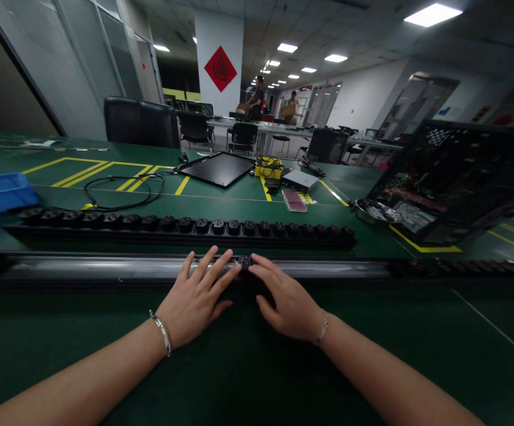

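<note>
A long metal rail (pixel 328 269) lies across the green table, with a small black part (pixel 245 262) in its channel near the middle. My left hand (pixel 195 299) rests over the rail with its fingers spread, the index fingertip at the left side of the small part. On the other side, my right hand (pixel 286 299) has its fingertips at the part's right edge, thumb apart from the fingers. Behind the rail stands a black strip (pixel 195 238) with a row of round black pieces. More black pieces (pixel 465 268) sit at the rail's right end.
A blue bin (pixel 2 192) stands at the left, near a coiled black cable (pixel 124 207). Farther back are a black panel (pixel 221 168) and a yellow object (pixel 269 167). At the right, a metal bowl (pixel 375 211) adjoins an open black case (pixel 456 177). Two people are in the background.
</note>
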Demonstrator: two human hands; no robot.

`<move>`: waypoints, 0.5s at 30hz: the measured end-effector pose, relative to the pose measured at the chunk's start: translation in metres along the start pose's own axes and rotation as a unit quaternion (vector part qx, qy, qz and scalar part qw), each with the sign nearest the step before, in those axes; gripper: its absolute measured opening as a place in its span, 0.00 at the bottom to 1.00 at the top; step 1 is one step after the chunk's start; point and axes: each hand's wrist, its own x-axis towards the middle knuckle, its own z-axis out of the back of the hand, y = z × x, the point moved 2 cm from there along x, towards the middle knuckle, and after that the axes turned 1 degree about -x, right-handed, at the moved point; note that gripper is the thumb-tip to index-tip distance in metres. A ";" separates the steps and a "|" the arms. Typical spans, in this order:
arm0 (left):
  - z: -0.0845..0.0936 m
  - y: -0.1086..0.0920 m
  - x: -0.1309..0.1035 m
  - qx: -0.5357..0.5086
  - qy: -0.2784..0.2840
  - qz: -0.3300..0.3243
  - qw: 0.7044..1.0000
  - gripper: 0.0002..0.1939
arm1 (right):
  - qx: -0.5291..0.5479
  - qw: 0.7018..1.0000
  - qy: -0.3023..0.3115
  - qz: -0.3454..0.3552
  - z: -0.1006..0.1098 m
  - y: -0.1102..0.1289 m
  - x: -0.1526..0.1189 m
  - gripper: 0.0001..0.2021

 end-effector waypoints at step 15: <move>0.032 -0.013 -0.004 0.071 0.008 0.020 0.997 0.22 | -0.162 0.985 -0.007 -0.066 -0.011 -0.021 -0.005 0.14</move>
